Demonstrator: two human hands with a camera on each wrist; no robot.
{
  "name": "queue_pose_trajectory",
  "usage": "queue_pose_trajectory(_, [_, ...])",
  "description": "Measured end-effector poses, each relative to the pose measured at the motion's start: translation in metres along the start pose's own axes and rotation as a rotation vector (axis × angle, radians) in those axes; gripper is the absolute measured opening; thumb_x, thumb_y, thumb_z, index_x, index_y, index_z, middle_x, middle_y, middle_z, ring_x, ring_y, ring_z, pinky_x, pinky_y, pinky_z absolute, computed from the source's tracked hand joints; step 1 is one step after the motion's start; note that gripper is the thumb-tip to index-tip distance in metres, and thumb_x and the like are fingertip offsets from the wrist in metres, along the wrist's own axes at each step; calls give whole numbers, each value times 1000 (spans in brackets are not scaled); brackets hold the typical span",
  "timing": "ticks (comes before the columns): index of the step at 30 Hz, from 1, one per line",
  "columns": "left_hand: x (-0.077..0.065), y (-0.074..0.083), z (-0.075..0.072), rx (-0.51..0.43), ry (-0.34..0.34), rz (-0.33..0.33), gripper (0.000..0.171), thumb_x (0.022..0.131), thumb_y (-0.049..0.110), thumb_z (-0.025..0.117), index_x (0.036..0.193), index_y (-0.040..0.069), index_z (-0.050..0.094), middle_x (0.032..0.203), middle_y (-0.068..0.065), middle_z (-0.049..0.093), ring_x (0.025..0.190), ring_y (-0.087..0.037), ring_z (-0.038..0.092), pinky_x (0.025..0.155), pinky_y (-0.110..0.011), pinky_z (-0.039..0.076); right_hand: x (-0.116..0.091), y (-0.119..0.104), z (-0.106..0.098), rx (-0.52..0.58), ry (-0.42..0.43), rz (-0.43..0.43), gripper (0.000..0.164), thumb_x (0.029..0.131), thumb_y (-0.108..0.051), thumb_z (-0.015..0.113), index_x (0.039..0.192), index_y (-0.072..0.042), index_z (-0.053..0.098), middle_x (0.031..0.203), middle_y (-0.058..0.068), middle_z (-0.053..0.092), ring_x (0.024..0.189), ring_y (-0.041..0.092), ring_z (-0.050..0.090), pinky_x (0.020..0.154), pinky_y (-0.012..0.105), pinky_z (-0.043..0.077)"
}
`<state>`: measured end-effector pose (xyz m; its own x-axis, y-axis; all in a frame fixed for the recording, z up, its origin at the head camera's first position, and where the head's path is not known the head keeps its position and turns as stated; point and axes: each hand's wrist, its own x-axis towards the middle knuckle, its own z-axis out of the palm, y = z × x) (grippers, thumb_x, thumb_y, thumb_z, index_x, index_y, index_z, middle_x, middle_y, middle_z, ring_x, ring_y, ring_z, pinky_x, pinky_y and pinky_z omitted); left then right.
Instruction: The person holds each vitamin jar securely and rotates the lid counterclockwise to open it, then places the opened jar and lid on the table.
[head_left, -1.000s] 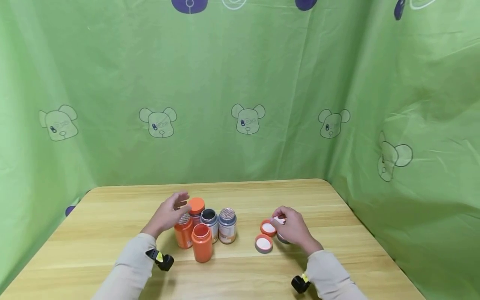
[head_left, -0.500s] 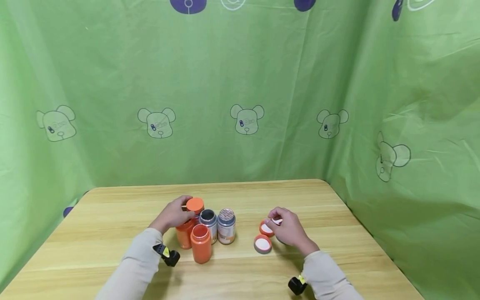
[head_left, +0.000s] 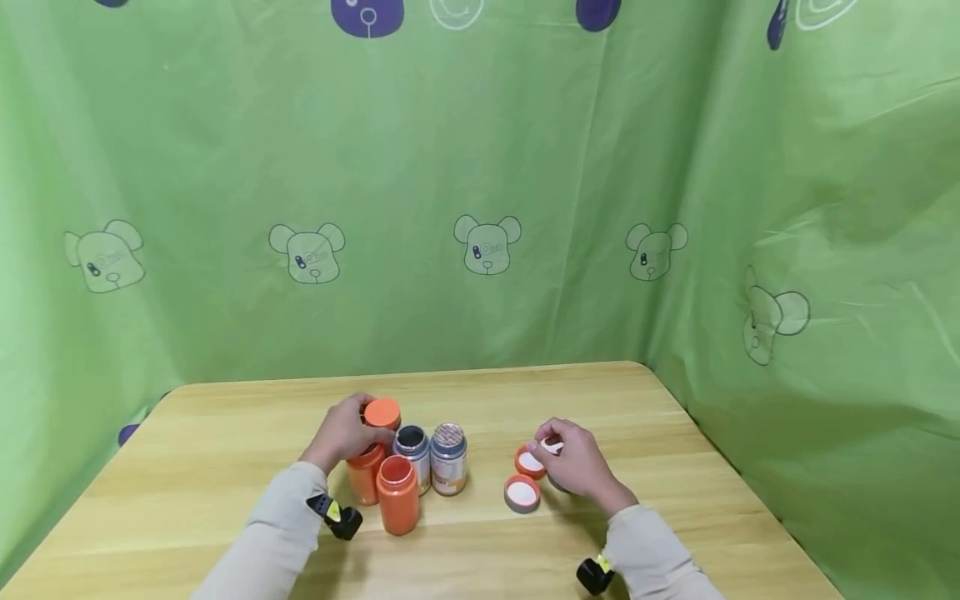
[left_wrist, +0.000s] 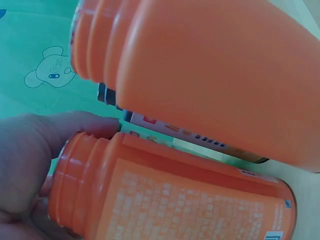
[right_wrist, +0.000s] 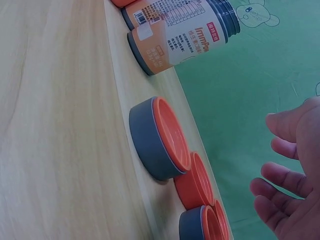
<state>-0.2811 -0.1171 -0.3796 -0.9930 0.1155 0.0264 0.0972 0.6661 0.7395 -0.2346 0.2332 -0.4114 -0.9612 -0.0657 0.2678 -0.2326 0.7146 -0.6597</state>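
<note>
My left hand point(head_left: 342, 433) reaches round the neck of an orange-capped bottle point(head_left: 382, 412), thumb in front and fingers behind. Below that hand stands an uncapped orange bottle point(head_left: 363, 481), its mouth mostly covered by the hand. In front is another orange bottle point(head_left: 398, 500) with an open mouth. Two grey-necked bottles stand to the right, one dark inside point(head_left: 412, 454), one foil-sealed point(head_left: 449, 467). My right hand point(head_left: 581, 462) hovers by several upturned lids, its fingers relaxed and holding nothing in the right wrist view. A grey lid point(right_wrist: 150, 140) and an orange lid point(right_wrist: 195, 185) lie nearest.
A light wooden table point(head_left: 247, 533) carries everything. Behind and to the right hangs a green curtain point(head_left: 405, 317) with bear prints. The lids lie to the right of the bottle cluster, with a stretch of tabletop between them.
My left hand has moved right and slightly down, from beside the orange-capped bottle to grasping it. My right hand stays over the lids. The head view has tilted slightly.
</note>
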Motion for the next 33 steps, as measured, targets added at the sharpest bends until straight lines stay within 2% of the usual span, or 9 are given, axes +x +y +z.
queue_pose_trajectory(8, [-5, -2, -8, -86, 91, 39, 60, 81, 18, 78, 128, -4, 50, 120, -22, 60, 110, -36, 58, 92, -50, 46, -1, -5, -3, -11, -14, 8, 10, 88, -15, 72, 87, -12, 63, 87, 1, 60, 86, 24, 59, 77, 38, 49])
queue_pose_trajectory(13, [-8, -3, -15, -202, 134, 36, 63, 87, 18, 73, 135, -5, 39, 130, -28, 51, 120, -42, 51, 98, -52, 42, -1, -6, -3, -3, -11, -1, 11, 87, -15, 73, 87, -11, 63, 87, 1, 60, 88, 29, 60, 77, 39, 50])
queue_pose_trajectory(20, [-13, -8, -20, -365, 221, 99, 65, 92, 24, 67, 137, -1, 28, 135, -29, 45, 125, -41, 46, 104, -51, 35, -1, -7, -2, 7, -14, 1, 11, 87, -14, 73, 87, -11, 63, 86, 1, 59, 87, 25, 60, 77, 38, 50])
queue_pose_trajectory(26, [-17, -12, -23, -395, 339, 177, 63, 94, 27, 64, 137, 2, 25, 127, -27, 49, 115, -41, 51, 100, -54, 37, -1, -11, -2, 5, -13, -3, 11, 87, -15, 73, 87, -11, 63, 87, 1, 60, 88, 29, 60, 77, 39, 49])
queue_pose_trajectory(33, [-22, -14, -25, -451, 561, 252, 60, 91, 20, 63, 129, -5, 24, 110, -29, 54, 95, -41, 56, 90, -50, 42, -1, -14, -1, 14, -12, -19, 11, 87, -15, 74, 86, -13, 63, 86, 0, 60, 87, 27, 61, 77, 39, 49])
